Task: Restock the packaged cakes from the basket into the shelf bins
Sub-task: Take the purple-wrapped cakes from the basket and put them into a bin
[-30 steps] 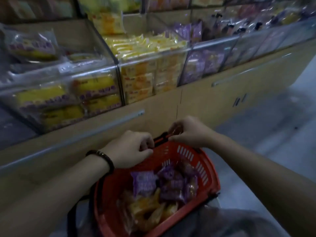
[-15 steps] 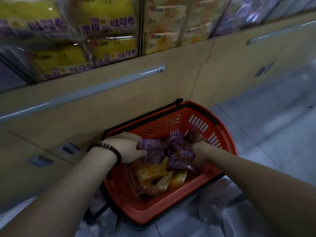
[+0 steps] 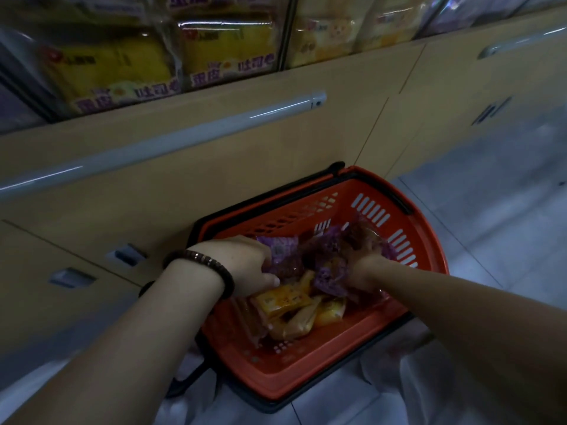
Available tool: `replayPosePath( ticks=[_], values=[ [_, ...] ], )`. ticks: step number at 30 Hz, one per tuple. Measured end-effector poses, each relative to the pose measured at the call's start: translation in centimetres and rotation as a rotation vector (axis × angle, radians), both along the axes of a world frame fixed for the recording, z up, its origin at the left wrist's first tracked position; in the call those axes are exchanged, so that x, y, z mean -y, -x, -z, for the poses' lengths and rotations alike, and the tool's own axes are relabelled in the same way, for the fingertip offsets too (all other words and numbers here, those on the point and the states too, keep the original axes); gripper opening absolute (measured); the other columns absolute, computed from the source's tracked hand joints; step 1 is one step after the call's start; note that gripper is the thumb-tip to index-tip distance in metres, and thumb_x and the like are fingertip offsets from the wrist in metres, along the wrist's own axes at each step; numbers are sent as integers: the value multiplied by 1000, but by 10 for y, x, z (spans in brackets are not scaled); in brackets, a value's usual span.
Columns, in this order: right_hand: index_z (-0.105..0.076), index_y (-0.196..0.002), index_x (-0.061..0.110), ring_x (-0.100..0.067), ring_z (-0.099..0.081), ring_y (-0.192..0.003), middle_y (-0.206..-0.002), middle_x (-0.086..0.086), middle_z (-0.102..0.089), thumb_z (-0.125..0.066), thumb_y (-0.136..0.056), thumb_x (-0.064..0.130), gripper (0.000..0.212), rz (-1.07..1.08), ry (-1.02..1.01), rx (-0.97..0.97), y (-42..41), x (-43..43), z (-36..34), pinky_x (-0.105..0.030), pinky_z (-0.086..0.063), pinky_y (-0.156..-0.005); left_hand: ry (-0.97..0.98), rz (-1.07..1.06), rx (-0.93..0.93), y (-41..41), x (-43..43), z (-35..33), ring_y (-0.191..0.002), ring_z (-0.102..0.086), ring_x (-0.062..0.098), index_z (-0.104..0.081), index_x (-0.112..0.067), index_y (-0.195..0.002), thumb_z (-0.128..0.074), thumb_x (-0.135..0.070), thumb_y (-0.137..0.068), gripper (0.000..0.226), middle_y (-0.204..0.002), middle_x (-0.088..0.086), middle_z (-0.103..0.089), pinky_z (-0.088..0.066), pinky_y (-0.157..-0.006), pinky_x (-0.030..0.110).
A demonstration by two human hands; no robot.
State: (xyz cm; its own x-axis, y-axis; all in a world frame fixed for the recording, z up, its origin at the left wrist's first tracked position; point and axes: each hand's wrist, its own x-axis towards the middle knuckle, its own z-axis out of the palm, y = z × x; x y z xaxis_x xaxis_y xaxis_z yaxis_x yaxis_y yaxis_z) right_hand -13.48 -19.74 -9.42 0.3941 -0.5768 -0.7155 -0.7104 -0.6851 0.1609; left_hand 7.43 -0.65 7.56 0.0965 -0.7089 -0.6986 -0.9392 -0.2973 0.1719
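both hands are down inside the red basket (image 3: 306, 381), which sits low in front of the person, its far side close to the tan cabinet front (image 3: 276, 148). the left hand (image 3: 245, 265), with a dark bead bracelet (image 3: 202, 265) on its wrist, has its fingers curled down over the near edge of the purple packets (image 3: 280, 250), thumb tucked in at the side, so it grips the one nearest it. the right hand (image 3: 362, 268) is pushed in among the same purple packets from the other side. its fingers are bent and bunch the wrappers, though the fingertips are buried in the plastic and cannot be made out one by one. the purple packets lie heaped between the two hands and a little beyond them, toward the far wall of the basket. below the hands, nearer the person, the orange packets (image 3: 285, 302) lie loose on the basket floor. a black handle (image 3: 337, 176) lies folded down along the far rim. above and beyond the hands a pale rail (image 3: 184, 130) runs along the cabinet, and higher up are the clear-fronted shelf bins (image 3: 287, 35), filled with yellow packets (image 3: 107, 72). to the right of the right arm is grey tiled floor (image 3: 491, 216). pale cloth (image 3: 399, 378) shows under the near corner of the basket.
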Motion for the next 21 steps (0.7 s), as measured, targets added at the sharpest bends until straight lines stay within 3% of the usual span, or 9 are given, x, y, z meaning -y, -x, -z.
replayPosePath(
  ticks=[2, 5, 8, 11, 13, 14, 16, 19, 21],
  values=[
    [10, -165, 36, -50, 5, -157, -175, -10, 9, -49, -89, 68, 102, 58, 2, 18, 6, 2, 5, -68, 1, -123, 16, 6, -4, 1, -1, -2, -135, -52, 25, -55, -25, -142, -52, -60, -102, 53, -147, 3, -55, -47, -109, 38],
    [8, -162, 47, -50, 6, -156, -175, -8, 6, -46, -86, 73, 96, 79, 45, 65, 7, 6, 9, -71, -1, -122, 24, 6, -7, 2, -2, -3, -133, -54, 25, -56, -25, -142, -52, -60, -102, 54, -145, 3, -56, -49, -107, 39],
    [6, -162, 49, -49, 4, -157, -175, -7, 3, -54, -87, 73, 100, 82, 55, -55, -2, 2, -6, -73, -6, -120, 9, 12, -13, 3, -3, -5, -131, -56, 25, -54, -24, -144, -51, -60, -103, 55, -145, 3, -57, -50, -106, 40],
    [-22, -164, 33, -47, -25, -152, -168, -12, -29, -68, -88, 62, 93, 199, -47, -220, -9, 0, -15, -66, -19, -120, -8, 13, -12, 3, -3, -7, -133, -54, 24, -52, -24, -147, -50, -60, -104, 56, -148, 2, -54, -49, -107, 41],
    [-47, -153, 14, -36, -56, -130, -150, -13, -54, -69, -95, 44, 69, 339, -220, -187, -7, 5, -6, -51, -43, -112, -14, 7, -5, 3, -2, -8, -134, -53, 24, -51, -25, -148, -50, -60, -103, 57, -149, 2, -53, -49, -108, 41],
    [-51, -150, 8, -34, -61, -122, -146, -14, -58, -65, -99, 38, 61, 384, -287, -174, -6, 5, -3, -48, -48, -110, -16, 4, -3, 2, -1, -8, -134, -54, 24, -51, -25, -148, -50, -61, -103, 57, -149, 2, -53, -49, -108, 41],
    [-51, -150, 9, -34, -64, -123, -144, -15, -60, -61, -102, 42, 59, 492, -349, -100, 2, 8, 5, -48, -52, -109, -15, 0, -6, 2, -1, -8, -133, -54, 25, -52, -24, -147, -50, -60, -103, 57, -148, 2, -54, -50, -108, 41],
    [-50, -153, 19, -30, -61, -126, -146, -9, -59, -65, -89, 66, 81, 577, -381, 87, 13, 18, 14, -44, -49, -110, -4, 1, -3, 2, 0, -8, -132, -55, 25, -53, -23, -146, -51, -60, -103, 56, -146, 3, -56, -50, -107, 39],
    [-53, -150, 18, -30, -59, -124, -145, -11, -60, -73, -92, 54, 71, 654, -430, 165, 11, 14, -1, -40, -50, -106, -3, 5, 0, 2, 1, -7, -132, -55, 25, -53, -23, -145, -51, -60, -103, 56, -146, 2, -57, -50, -107, 39]
  ],
)
